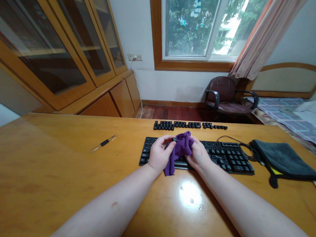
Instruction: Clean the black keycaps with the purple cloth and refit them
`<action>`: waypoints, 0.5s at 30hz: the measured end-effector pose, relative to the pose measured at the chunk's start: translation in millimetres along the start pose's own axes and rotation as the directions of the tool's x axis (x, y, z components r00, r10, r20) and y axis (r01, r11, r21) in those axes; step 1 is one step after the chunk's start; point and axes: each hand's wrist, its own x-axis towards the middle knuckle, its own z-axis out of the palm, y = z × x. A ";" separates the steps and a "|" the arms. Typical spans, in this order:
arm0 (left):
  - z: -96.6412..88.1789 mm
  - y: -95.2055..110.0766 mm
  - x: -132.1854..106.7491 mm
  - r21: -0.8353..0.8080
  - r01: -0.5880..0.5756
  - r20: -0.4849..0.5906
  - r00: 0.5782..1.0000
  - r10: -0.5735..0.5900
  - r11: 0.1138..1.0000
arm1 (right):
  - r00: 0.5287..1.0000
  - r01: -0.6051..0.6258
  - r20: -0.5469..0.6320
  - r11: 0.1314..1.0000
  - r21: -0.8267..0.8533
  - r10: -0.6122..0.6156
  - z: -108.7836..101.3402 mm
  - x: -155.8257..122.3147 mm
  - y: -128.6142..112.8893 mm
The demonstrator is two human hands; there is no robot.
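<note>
Purple cloth (179,154) clamped between left hand (161,154) and right hand (198,156), held close together; black keycap (175,139) against its fold; keyboard (227,154) beneath.

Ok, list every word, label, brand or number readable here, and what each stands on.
No text is readable in this view.
Keyboard key legends: too small and blurred to read.
Loose keycaps on the desk: legends too small to read.
Small black piece at the purple cloth: too small to read.
Yellow strip under the dark cloth: no readable text.

Two bare forearms (99,215) (the left one bears a small dark mark (114,204)).
</note>
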 end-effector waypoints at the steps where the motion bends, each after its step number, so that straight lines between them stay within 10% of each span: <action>1: -0.5 0.9 0.5 0.017 -0.008 0.001 1.000 0.008 1.000 | 1.000 0.002 0.001 1.000 0.011 -0.002 -1.0 1.5 0.1; 15: -7.2 -4.0 1.5 0.314 -0.128 0.185 0.980 0.072 0.941 | 0.989 -0.096 0.093 0.981 -0.166 0.113 -0.1 -5.4 -3.2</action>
